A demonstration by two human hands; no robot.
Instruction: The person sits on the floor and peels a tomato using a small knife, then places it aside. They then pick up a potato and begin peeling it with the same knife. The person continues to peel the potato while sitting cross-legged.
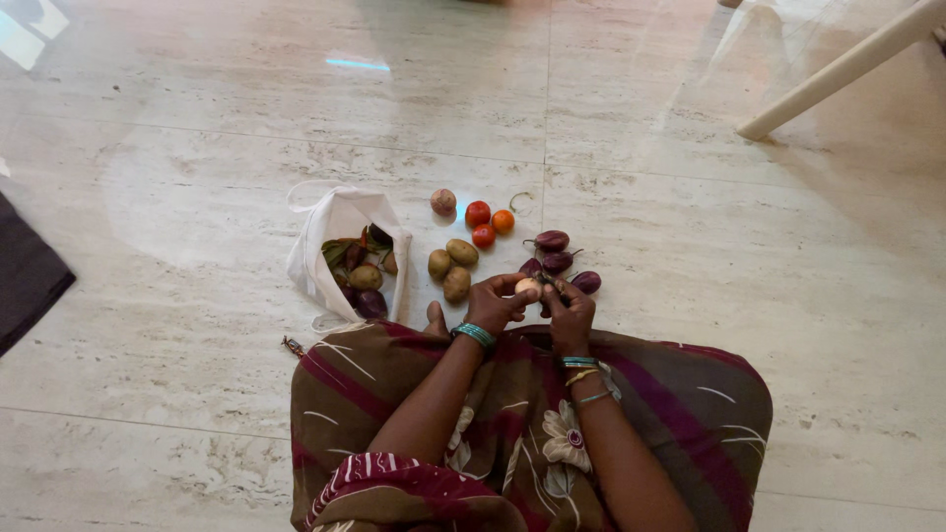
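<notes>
The marble floor (690,296) fills nearly the whole view, pale and glossy, with a white slanted furniture leg (838,69) at the upper right and a dark mat (25,276) at the left edge. A person sits on the floor in a brown and maroon patterned garment (512,433) that spreads across the bottom of the frame. To the left of the knees lies a white cloth bag (330,236), open, with leafy greens and a few round vegetables inside. Just beside the bag are three brown potatoes (451,266), and above them a lone pinkish onion (443,202) and three tomatoes (485,222) (two red, one orange). To the right lie several small purple brinjals (557,254), near the hands.

The left hand (493,303) and the right hand (570,313) meet just above the lap, both curled around a small pale round vegetable (528,286) held between the fingertips. Whether the right hand also holds a blade cannot be told. Both wrists wear bangles (475,335), teal and gold.
</notes>
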